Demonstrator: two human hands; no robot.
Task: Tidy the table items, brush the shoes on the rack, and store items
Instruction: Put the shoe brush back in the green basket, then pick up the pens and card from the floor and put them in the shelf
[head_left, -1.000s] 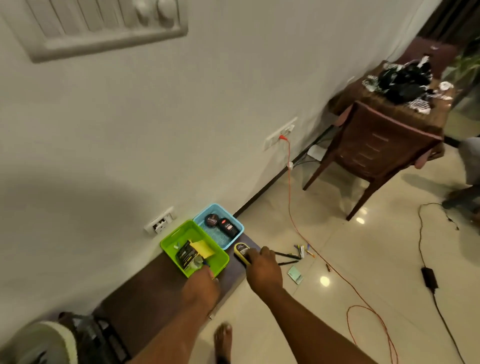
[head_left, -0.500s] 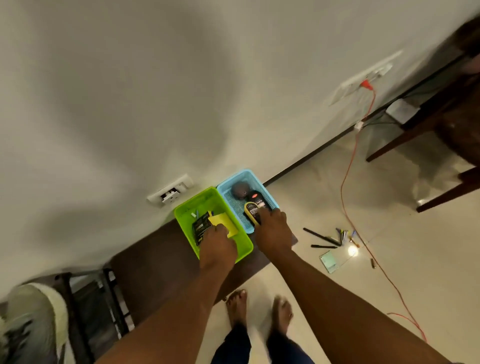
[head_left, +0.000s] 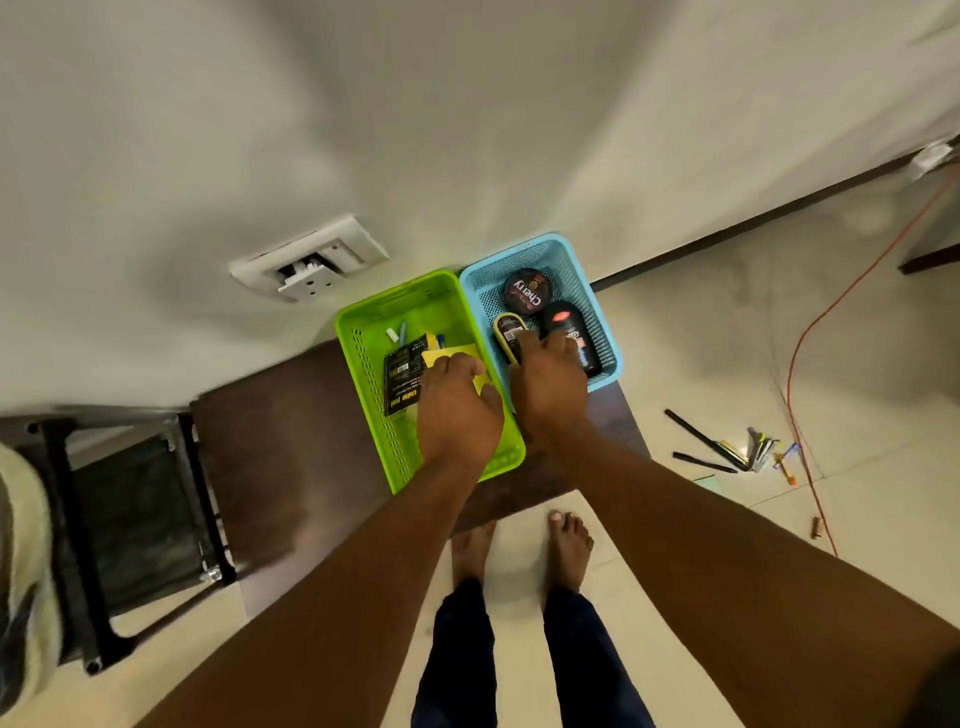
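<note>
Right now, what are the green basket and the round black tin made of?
The green basket looks like glossy moulded plastic: bright colour and rows of slots in its wall. The round black tin seems to be painted metal with a printed lid, though it could be plastic.

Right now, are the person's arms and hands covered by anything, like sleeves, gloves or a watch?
No. Both forearms are bare up to the frame edge, with no sleeves in view. The left hand and the right hand have no gloves, and no watch, band or ring shows. Lower down, dark trousers and bare feet are visible.
</note>
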